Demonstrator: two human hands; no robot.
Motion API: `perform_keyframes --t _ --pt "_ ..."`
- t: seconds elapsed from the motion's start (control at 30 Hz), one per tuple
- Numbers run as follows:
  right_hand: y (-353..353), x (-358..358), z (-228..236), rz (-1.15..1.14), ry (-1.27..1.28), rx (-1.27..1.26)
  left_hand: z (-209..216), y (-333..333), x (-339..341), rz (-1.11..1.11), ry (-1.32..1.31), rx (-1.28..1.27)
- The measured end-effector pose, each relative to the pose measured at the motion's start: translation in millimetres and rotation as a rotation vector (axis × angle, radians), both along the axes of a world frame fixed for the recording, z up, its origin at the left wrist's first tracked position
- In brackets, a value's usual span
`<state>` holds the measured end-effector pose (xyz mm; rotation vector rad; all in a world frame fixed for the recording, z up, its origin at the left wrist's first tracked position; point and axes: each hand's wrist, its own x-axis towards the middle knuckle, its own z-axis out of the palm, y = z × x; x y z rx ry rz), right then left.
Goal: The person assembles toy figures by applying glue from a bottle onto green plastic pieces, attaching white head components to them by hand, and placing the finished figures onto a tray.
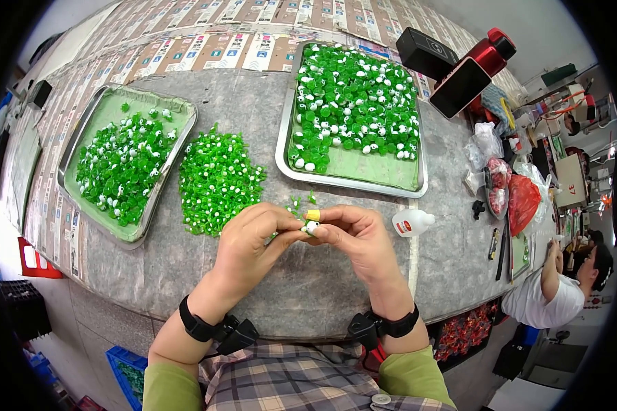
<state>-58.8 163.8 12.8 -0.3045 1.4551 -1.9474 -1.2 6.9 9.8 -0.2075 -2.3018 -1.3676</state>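
Over the near middle of the table, my left hand (250, 240) and my right hand (360, 240) meet fingertip to fingertip. Both pinch a small green-and-white plastic piece (311, 227) with a dark eye-like dot; the fingers cover part of it. A yellow finger cover (313, 214) sits on my right index fingertip. Just beyond the hands lie a few loose green bits (296, 203). Left of them spreads a heap of small green parts with white tips (219, 181). A white squeeze bottle (413, 222) lies on its side, right of my right hand.
A metal tray (353, 183) of green-and-white pieces stands at the far middle, another tray (159, 198) at the left. A phone (461, 88) leans by a red bottle (490, 53) and black box (426, 53). Plastic bags (522, 204) lie right; another person (552, 291) sits beyond.
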Motion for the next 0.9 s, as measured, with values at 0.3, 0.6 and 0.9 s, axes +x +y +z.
perform_keyframes --t 0.3,0.6,0.9 --pt "3 -18 -15 -0.27 0.604 0.507 -1 -54 -3 0.058 0.167 1.346" --pt "-11 -22 -29 -0.117 1.089 0.794 1 -50 -4 -0.041 -0.015 1.484" --pt "-8 -5 2 -0.078 -0.012 -0.026 1 7 0 -0.02 -0.158 0.378"
